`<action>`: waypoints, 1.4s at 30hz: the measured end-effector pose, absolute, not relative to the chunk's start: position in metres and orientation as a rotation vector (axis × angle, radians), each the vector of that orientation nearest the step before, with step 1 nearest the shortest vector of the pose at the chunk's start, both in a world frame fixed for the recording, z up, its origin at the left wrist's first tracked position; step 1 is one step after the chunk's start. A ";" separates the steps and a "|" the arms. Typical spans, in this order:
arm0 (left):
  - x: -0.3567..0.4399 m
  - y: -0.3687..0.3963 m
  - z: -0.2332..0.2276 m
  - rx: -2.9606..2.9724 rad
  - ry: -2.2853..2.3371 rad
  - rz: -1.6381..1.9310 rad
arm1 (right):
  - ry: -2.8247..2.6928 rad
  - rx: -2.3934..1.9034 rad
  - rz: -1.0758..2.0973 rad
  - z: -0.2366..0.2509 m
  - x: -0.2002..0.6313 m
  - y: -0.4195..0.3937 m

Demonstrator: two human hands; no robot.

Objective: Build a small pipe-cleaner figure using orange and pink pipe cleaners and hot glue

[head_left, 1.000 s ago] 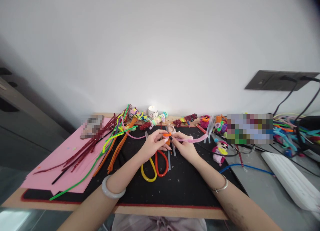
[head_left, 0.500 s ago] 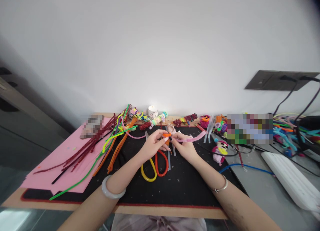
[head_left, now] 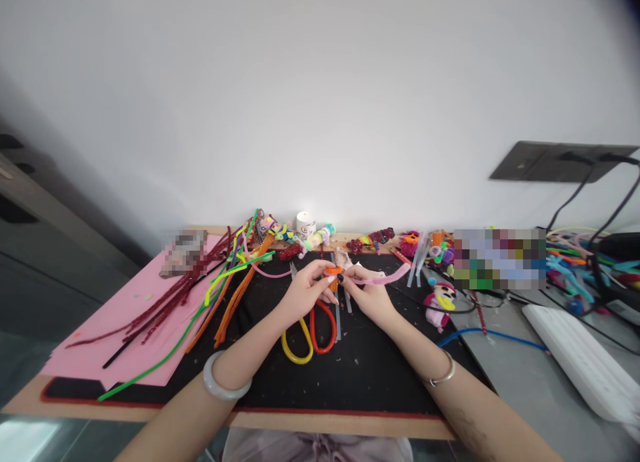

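Both hands meet above the black mat, near its far edge. The left hand pinches a small orange piece between thumb and fingertips. The right hand is closed on a pink pipe cleaner — its free end trails rightward. Directly below the hands, scissors with yellow and red handles lie on the mat.

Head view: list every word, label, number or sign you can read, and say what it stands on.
None can be read.
White jar by the wall: a dark mark on its label, too small to read.
Two patches, one on the pink sheet and one right of the black mat, are pixelated.
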State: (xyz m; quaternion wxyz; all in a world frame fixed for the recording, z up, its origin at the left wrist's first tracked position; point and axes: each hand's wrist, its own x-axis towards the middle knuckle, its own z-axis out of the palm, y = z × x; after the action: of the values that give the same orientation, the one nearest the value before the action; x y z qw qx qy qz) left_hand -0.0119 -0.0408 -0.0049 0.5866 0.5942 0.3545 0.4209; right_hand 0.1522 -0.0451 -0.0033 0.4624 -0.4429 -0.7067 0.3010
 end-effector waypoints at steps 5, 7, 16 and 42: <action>-0.012 -0.040 -0.006 1.384 0.807 0.995 | -1.757 -1.089 0.726 -0.007 0.153 -0.043; -0.013 -0.040 -0.006 1.386 0.811 0.992 | -1.764 -1.083 0.711 -0.007 0.154 -0.043; -0.013 -0.041 -0.004 1.422 0.858 0.999 | -1.802 -1.064 0.647 -0.008 0.154 -0.043; -0.015 -0.041 0.002 1.049 0.744 1.042 | -2.000 -1.118 0.242 0.002 0.150 -0.061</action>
State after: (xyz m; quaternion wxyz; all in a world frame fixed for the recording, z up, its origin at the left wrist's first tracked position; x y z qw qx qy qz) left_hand -0.0152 -0.0411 0.0019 0.6767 0.4665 0.3312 0.4635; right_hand 0.1505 -0.0612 0.0022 0.4069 -0.4432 -0.7930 0.0958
